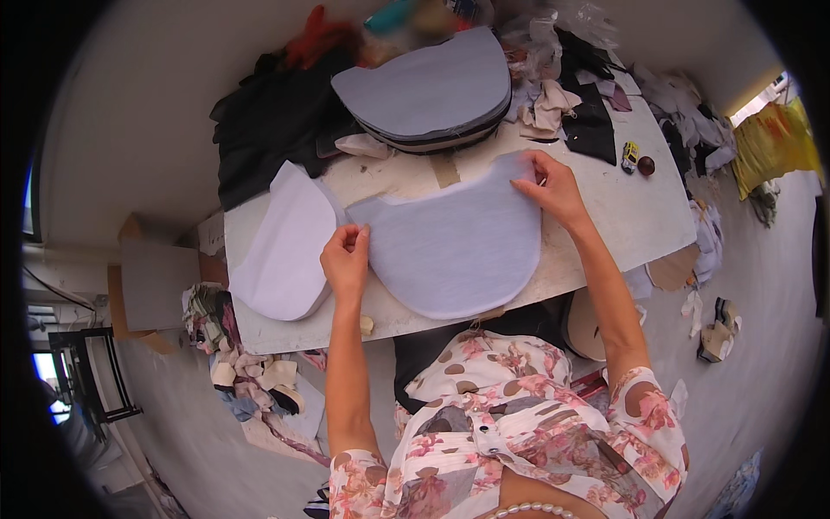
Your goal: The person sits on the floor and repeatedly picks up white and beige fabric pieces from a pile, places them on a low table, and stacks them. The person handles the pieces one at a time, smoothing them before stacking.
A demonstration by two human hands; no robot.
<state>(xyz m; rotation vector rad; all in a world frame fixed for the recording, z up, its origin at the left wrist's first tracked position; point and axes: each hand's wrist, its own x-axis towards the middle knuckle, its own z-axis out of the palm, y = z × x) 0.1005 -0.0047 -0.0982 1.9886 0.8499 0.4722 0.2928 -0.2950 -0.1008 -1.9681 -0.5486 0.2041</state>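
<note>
A half-moon-shaped piece of grey-blue fabric [454, 246] lies on the white table in front of me, with a white layer showing along its top edge. My left hand [346, 259] pinches its left edge, thumb against fingers. At the upper right corner, my right hand [552, 192] grips the same piece between thumb and fingers. Beside my left hand rests a stack of white cut pieces [285, 246] of similar curved shape. Farther back sits a thick stack of grey cut pieces [428, 82], with darker and pale layers visible at its side.
Black cloth [272, 121] covers the far left of the table [618, 233]. Fabric scraps [549, 108] and clear plastic crowd the back right, near a yellow toy car [629, 156] and a dark round ball [646, 165]. Scraps [259, 376] and a cardboard box [156, 281] lie left.
</note>
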